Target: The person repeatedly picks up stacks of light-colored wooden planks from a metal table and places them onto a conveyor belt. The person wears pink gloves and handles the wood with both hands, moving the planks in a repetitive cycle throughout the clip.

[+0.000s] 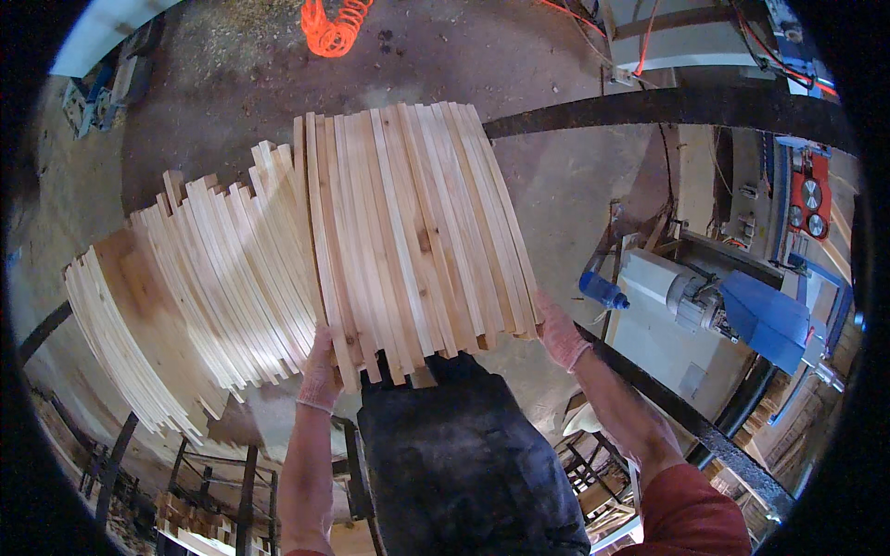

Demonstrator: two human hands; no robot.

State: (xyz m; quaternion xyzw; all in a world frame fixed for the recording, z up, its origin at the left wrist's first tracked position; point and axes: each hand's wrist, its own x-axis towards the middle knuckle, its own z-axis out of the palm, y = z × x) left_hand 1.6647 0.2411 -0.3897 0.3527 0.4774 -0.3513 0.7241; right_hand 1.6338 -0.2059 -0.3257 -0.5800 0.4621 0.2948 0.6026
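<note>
A wide row of long pale wooden strips [417, 232] lies side by side in front of me, with uneven near ends and a few dark knots. My left hand [321, 372], in a light knitted glove, grips the near left edge of this row; its fingers are mostly hidden by the wood. At the near right corner, my right hand [559, 335], gloved alike, is closed against the outermost strip. Between them the row is squeezed from both sides. A second batch of wooden strips [236, 278] lies directly to the left, touching or nearly touching the first.
Dark metal bars [667, 113] run out to the right, far and near. A machine with a motor [695, 301] and blue guard [765, 320] stands at the right, near a blue bottle [604, 291]. An orange coiled hose [334, 28] hangs at the far side. A wider board [153, 296] lies left.
</note>
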